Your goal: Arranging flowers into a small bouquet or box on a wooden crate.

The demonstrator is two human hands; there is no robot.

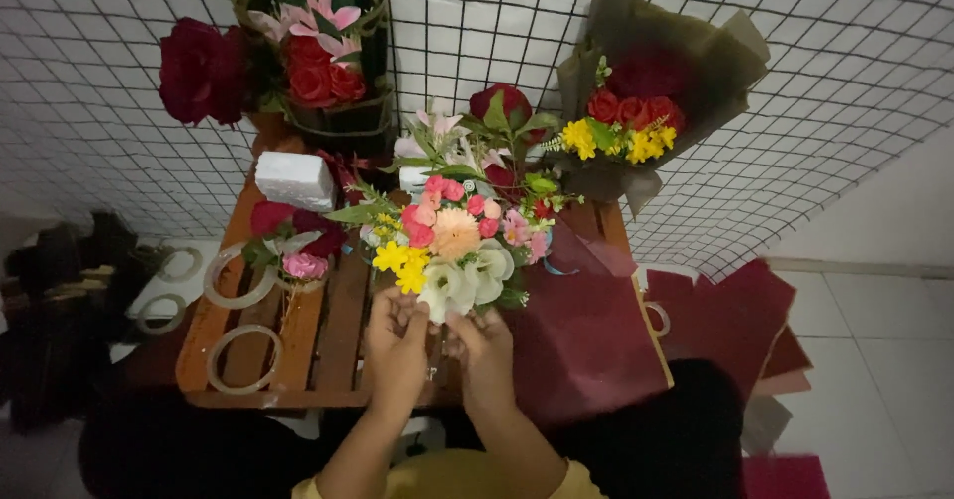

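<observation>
Both hands are on the posy (452, 250) now, low over the slatted table (328, 345): the left hand (396, 345) wraps the base below the blooms, and the right hand (482, 348) pinches in just beside it, fingers closed on the same bunch under the white flowers. The posy stands upright at the table's middle, with yellow, peach and pink heads on top. Maroon paper (581, 330) lies just right of the hands. Tape rolls (238, 278) sit at the left edge, a white foam block (294, 179) behind them. Two wrapped bouquets (636, 111) lean on the wire grid (835, 82) at the back.
</observation>
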